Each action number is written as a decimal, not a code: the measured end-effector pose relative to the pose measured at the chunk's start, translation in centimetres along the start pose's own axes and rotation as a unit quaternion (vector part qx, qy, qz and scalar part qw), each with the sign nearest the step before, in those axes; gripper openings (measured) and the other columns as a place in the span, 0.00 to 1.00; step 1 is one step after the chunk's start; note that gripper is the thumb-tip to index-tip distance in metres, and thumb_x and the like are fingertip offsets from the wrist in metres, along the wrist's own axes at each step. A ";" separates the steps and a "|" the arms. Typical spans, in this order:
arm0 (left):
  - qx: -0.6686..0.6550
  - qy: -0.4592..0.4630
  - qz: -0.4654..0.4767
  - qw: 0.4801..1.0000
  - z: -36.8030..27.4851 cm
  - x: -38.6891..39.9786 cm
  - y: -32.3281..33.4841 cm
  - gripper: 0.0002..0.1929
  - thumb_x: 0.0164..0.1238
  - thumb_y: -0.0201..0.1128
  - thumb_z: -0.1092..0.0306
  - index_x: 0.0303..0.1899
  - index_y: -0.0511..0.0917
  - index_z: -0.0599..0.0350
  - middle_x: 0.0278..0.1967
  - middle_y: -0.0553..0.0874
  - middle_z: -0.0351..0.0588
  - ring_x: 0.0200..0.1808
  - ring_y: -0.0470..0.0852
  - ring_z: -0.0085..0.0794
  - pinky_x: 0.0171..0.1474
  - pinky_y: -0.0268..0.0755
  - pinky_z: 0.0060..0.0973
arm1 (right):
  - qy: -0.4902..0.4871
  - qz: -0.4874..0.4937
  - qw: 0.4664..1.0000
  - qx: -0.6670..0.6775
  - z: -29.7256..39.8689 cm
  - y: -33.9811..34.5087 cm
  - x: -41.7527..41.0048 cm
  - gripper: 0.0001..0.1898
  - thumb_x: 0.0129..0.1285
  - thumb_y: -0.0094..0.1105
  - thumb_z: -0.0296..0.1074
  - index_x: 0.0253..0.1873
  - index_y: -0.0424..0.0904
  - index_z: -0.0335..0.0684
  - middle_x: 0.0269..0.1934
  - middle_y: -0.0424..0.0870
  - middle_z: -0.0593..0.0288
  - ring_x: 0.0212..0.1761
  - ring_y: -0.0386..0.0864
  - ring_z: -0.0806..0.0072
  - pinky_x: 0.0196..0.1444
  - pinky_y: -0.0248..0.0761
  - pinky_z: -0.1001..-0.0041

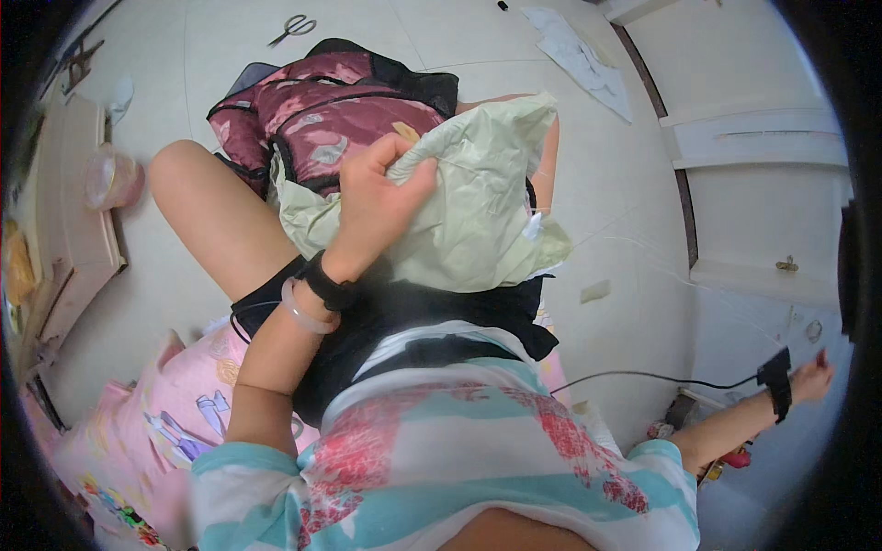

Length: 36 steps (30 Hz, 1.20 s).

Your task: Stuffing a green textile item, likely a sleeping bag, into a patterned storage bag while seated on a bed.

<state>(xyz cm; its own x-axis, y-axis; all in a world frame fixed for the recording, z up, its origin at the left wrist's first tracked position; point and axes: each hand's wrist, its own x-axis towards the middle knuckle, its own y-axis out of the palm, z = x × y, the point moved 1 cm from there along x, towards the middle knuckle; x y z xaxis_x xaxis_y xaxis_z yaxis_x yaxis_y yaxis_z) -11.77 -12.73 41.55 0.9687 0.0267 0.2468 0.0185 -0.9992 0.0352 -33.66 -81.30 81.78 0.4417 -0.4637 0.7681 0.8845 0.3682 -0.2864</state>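
Observation:
My left hand (386, 189) pinches the edge of a pale green cloth lining (468, 200) between thumb and fingers. The lining lies over my lap, wrinkled, and joins a maroon patterned garment (324, 138) with black trim spread over my legs. Far out to the right, my right hand (813, 379) is raised with its fingers drawn together. A thin white thread (641, 242) stretches from the cloth towards it. No needle can be made out at this distance. Each wrist wears a black band; a pale bangle (303, 310) circles my left forearm.
Scissors (298, 26) lie on the tiled floor beyond the garment. A white piece of material (579, 62) lies at the far right, near a white cabinet (758, 206). A pinkish plastic container (114, 180) is at the left. Pink printed bedding (186, 386) is beneath me.

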 end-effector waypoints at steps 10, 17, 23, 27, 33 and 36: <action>0.001 -0.005 -0.004 1.000 -0.5 -0.8 0.1 0.03 0.54 0.61 0.75 0.28 0.76 0.64 0.24 0.77 0.34 0.27 0.70 0.13 0.31 0.63 0.13 | -0.191 0.543 0.809 0.114 23.6 44.4 -38.6 0.10 0.52 0.62 0.32 0.40 0.78 0.37 0.29 0.80 0.56 0.24 0.76 0.66 0.27 0.68 0.71; 0.013 0.027 -0.018 0.999 -0.3 -0.9 0.3 0.04 0.53 0.62 0.75 0.29 0.76 0.64 0.25 0.77 0.35 0.27 0.71 0.14 0.32 0.63 0.13 | -0.179 0.550 0.809 0.104 22.0 46.8 -40.3 0.05 0.53 0.59 0.30 0.29 0.77 0.35 0.23 0.78 0.56 0.23 0.76 0.66 0.26 0.67 0.71; 0.037 0.059 -0.004 0.998 -1.0 -0.9 0.0 0.04 0.53 0.62 0.75 0.29 0.76 0.64 0.25 0.77 0.35 0.28 0.72 0.14 0.33 0.65 0.14 | 0.043 0.649 0.644 0.402 22.0 43.6 -36.0 0.05 0.54 0.56 0.27 0.26 0.74 0.36 0.18 0.73 0.63 0.18 0.68 0.73 0.23 0.61 0.78; -0.007 0.012 0.001 1.000 0.1 -0.6 0.1 0.06 0.52 0.62 0.75 0.32 0.75 0.65 0.27 0.77 0.36 0.29 0.72 0.16 0.34 0.65 0.16 | -0.088 0.670 0.719 0.161 23.6 43.7 -34.1 0.06 0.55 0.58 0.30 0.36 0.73 0.36 0.25 0.74 0.62 0.24 0.71 0.73 0.26 0.62 0.78; -0.070 0.029 0.033 0.997 0.8 -0.4 -0.6 0.10 0.48 0.60 0.73 0.34 0.70 0.64 0.29 0.74 0.36 0.31 0.70 0.16 0.36 0.62 0.15 | -0.178 0.628 0.745 0.137 24.4 47.0 -39.5 0.08 0.56 0.57 0.27 0.39 0.72 0.33 0.31 0.72 0.57 0.32 0.72 0.67 0.35 0.65 0.75; -0.089 0.022 0.048 0.995 0.6 -0.2 -0.5 0.10 0.47 0.58 0.73 0.32 0.70 0.63 0.28 0.73 0.36 0.31 0.69 0.15 0.36 0.61 0.13 | -0.206 0.571 0.782 0.139 23.3 47.6 -40.5 0.06 0.54 0.57 0.25 0.37 0.74 0.34 0.30 0.73 0.55 0.31 0.74 0.62 0.33 0.67 0.71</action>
<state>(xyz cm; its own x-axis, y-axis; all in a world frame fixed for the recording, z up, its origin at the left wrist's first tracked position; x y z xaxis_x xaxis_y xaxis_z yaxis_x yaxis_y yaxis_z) -11.87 -12.25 40.88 0.9522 -0.0637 0.2988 -0.1218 -0.9761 0.1802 -12.92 -26.20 50.41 0.7835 0.5740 0.2379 -0.1444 0.5405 -0.8288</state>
